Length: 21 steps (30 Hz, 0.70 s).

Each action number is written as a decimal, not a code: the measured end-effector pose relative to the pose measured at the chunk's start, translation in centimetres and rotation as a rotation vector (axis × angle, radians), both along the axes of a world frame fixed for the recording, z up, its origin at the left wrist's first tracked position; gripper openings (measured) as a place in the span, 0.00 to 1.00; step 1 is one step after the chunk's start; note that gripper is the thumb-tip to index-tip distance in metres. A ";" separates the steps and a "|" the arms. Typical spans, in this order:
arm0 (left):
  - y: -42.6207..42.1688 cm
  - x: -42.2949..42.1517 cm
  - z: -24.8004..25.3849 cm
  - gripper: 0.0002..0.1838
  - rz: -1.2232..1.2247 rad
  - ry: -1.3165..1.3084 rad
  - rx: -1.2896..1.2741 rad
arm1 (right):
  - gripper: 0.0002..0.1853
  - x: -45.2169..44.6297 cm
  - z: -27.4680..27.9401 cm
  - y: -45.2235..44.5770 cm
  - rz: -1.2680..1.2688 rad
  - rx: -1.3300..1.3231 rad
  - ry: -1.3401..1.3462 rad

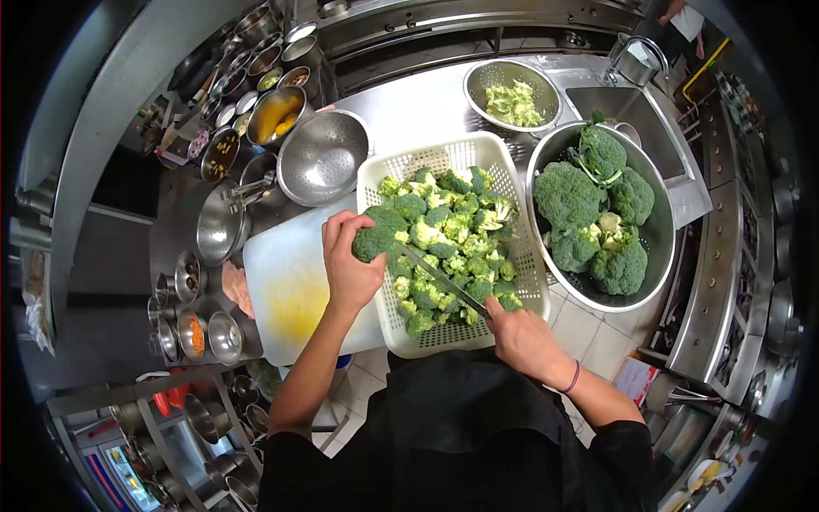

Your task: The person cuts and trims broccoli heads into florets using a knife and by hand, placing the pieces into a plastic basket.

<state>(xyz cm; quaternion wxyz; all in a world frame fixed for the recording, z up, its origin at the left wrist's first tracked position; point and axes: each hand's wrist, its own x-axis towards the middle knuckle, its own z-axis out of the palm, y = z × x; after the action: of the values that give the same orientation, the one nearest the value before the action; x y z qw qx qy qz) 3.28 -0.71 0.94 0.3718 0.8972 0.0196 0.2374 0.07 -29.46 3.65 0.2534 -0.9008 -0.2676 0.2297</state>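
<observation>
My left hand (352,263) grips a broccoli head (380,234) over the left side of a white perforated basket (539,286). Many cut broccoli florets (452,226) fill the basket. In my right hand (522,339) is the handle of a knife (444,280); its blade slants up and left across the florets, the tip close to the held head. Right of the basket, a large metal colander (661,256) holds several whole broccoli heads (567,196). Under my left forearm lies a white cutting board (286,256) with a yellow stain.
Behind the basket is a colander (472,85) with pale green pieces, beside a sink (640,111). An empty perforated bowl (320,158) stands at the back left, near several pans and bowls of ingredients. A stove (725,256) runs along the right. Part of a person (687,21) shows at top right.
</observation>
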 end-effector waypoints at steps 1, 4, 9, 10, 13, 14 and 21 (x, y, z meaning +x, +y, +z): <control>0.0 0.1 0.1 0.23 -0.002 -0.002 0.002 | 0.09 0.3 0.0 0.2 0.000 0.015 -0.013; -1.8 -0.5 0.4 0.24 -0.124 -0.072 0.048 | 0.10 1.6 -1.6 1.4 0.017 0.001 -0.048; -1.6 0.0 -0.3 0.23 -0.029 0.310 -0.657 | 0.10 2.3 -3.3 1.5 -0.018 -0.002 -0.006; -0.2 -0.1 -1.2 0.21 -0.069 0.292 -0.633 | 0.11 2.3 -3.2 0.4 -0.106 0.063 0.038; 1.7 -0.8 -3.6 0.20 -0.130 0.353 -0.906 | 0.11 2.0 -2.8 -0.8 -0.191 0.158 0.045; 1.8 -1.2 -3.9 0.20 -0.150 0.398 -1.005 | 0.10 1.8 -2.0 -0.8 -0.245 0.207 0.135; 0.3 -1.9 -3.6 0.21 -0.202 0.371 -1.734 | 0.09 0.7 -0.7 -0.7 -0.254 0.298 0.319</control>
<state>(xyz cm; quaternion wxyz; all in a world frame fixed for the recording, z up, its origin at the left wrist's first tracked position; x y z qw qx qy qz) 1.38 -0.38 -2.65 0.9297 0.3222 0.1731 -0.0439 0.81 -30.14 2.98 0.4494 -0.8322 -0.1398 0.2931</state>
